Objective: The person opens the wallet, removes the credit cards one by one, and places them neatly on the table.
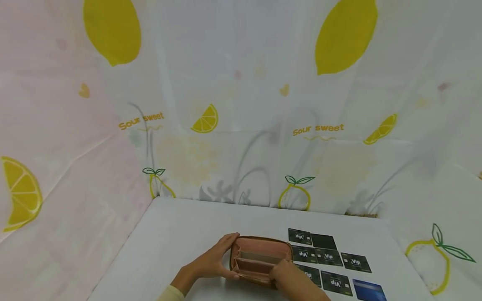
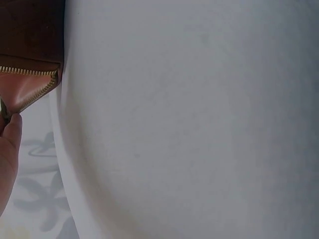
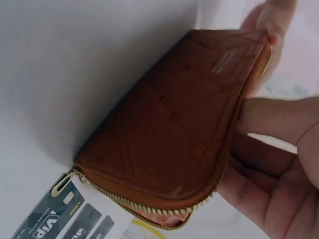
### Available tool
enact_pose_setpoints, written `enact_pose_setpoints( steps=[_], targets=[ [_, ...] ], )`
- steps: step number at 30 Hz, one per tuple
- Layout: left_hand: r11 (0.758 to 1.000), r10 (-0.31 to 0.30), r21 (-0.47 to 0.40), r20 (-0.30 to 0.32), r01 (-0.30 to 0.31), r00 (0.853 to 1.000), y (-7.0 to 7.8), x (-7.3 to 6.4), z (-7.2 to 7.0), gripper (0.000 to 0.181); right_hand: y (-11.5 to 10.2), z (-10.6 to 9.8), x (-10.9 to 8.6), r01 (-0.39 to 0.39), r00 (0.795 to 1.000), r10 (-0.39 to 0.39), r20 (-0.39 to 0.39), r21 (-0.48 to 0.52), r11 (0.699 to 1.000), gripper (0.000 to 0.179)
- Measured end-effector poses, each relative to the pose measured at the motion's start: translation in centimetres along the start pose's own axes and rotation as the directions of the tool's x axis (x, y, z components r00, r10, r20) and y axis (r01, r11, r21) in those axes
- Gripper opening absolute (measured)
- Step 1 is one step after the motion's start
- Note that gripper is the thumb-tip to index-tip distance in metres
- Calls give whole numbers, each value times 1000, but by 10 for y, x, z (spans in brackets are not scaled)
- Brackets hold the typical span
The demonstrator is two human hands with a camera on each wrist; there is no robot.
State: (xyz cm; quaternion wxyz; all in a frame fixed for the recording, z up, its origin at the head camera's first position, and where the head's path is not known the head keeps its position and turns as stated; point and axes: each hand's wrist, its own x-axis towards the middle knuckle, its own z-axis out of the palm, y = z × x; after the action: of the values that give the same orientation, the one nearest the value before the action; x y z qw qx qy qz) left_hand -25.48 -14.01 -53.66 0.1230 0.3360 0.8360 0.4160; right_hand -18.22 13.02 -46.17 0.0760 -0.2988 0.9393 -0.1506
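Observation:
A brown zip-around wallet (image 1: 263,244) is spread open on the white table, its pink-brown lining and inner dividers showing in the head view. My left hand (image 1: 216,261) grips the wallet's left end, thumb on the near edge and fingers at the far edge. In the left wrist view the wallet's zipped corner shows beside a fingertip. My right hand (image 1: 293,278) reaches over the near right edge. In the right wrist view its thumb (image 3: 279,119) and fingers pass behind the outer panel into the wallet; their tips are hidden, so whatever they touch inside cannot be seen.
Right of the wallet several black Vip cards (image 1: 329,257) lie in rough rows, one with a plain black face (image 1: 324,241). A blue card (image 1: 369,290) lies at the near right. Lemon-printed cloth (image 1: 241,167) hangs behind the white table (image 1: 180,225).

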Motion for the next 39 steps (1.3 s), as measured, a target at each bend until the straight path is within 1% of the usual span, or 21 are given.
enact_pose_setpoints(
  steps=[2,4,5,9,15,18,24,29,32,34,35,37,39],
  targets=[
    [1000,-1,1,1,1,1000,-1,-1,1,115,6,0,-1,29,999,-32,27,99,995,27],
    [1000,0,3,3,0,1000,-2,-2,1,115,12,1,-1,67,997,-73,35,136,988,27],
    [1000,1,1,3,-1,1000,-2,-2,1,115,14,1,0,79,996,-85,34,139,987,27],
    [1000,12,-6,3,-12,1000,-2,-2,2,115,19,3,3,119,993,-120,14,90,989,29],
    [999,41,22,7,-41,999,0,-1,2,117,14,3,2,140,990,-140,1,37,989,35],
    [999,40,26,9,-40,999,0,0,1,117,12,1,1,114,993,-114,12,52,992,37],
    [999,24,21,13,-24,1000,0,-2,3,117,10,3,-3,40,996,-47,76,87,995,38],
    [1000,26,17,9,-26,1000,-1,-3,5,117,8,3,-6,35,996,-41,81,75,997,35],
    [999,31,26,9,-31,999,0,-2,4,118,7,3,-5,54,996,-55,73,23,998,34],
    [999,40,28,10,-40,999,1,-2,3,118,6,2,-4,54,996,-51,67,-51,997,33],
    [999,42,29,9,-43,999,1,-2,2,118,5,1,-3,60,997,-54,55,-114,992,32],
    [998,50,30,9,-50,999,2,-2,1,117,4,1,-1,55,998,-50,26,-209,976,33],
    [998,52,31,5,-52,999,1,-2,0,117,2,1,0,31,999,-34,-6,-284,958,32]
  ],
)
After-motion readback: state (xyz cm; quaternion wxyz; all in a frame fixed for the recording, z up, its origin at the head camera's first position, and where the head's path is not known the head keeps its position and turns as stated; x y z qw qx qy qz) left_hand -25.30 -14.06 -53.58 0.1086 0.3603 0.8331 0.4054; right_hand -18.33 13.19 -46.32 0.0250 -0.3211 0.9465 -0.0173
